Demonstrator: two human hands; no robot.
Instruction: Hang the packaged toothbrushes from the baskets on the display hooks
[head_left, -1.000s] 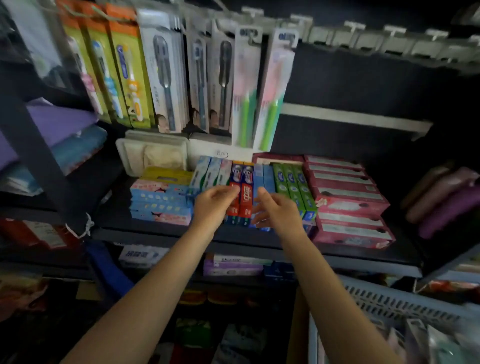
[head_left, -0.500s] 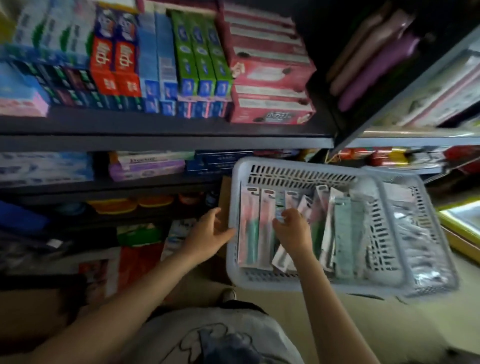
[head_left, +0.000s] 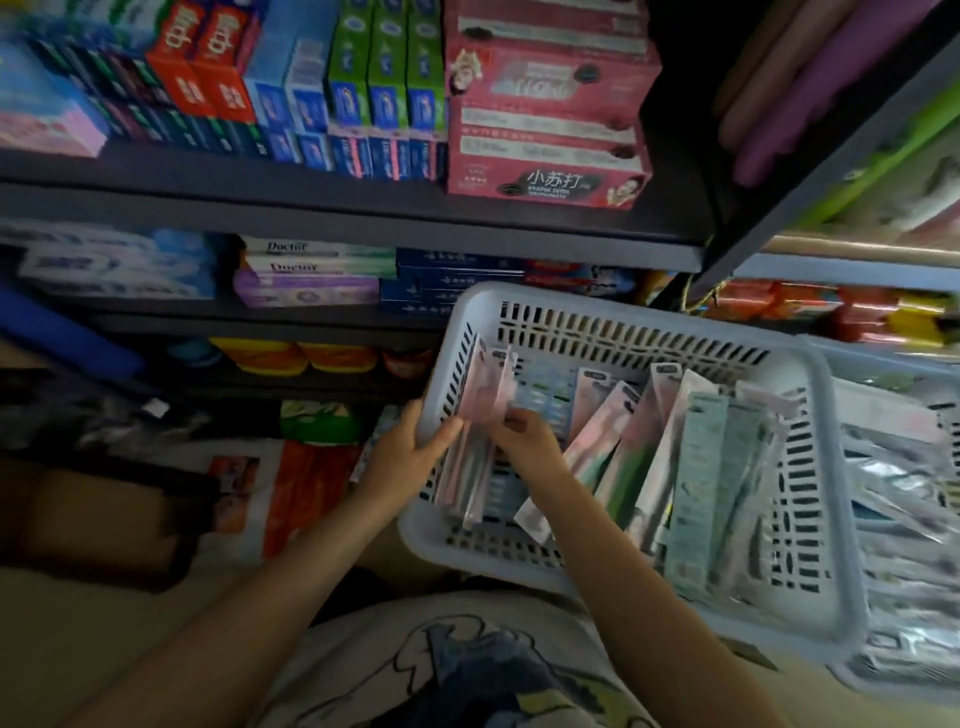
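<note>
Since half a second ago your left hand (head_left: 410, 457) has moved onto the white basket (head_left: 649, 322), thumb against the pink toothbrush packs (head_left: 475, 441) standing at its left wall. Your right hand (head_left: 524, 441) pinches those same packs, fingers curled.

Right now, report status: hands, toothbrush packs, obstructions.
Left hand and right hand both gripping pink toothbrush packs at left end of white basket. None on hooks yet. Nothing blocking the lift.

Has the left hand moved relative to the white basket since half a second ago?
Yes. The left hand has moved right, onto the white basket left rim, gripping the pink toothbrush packs.
</note>
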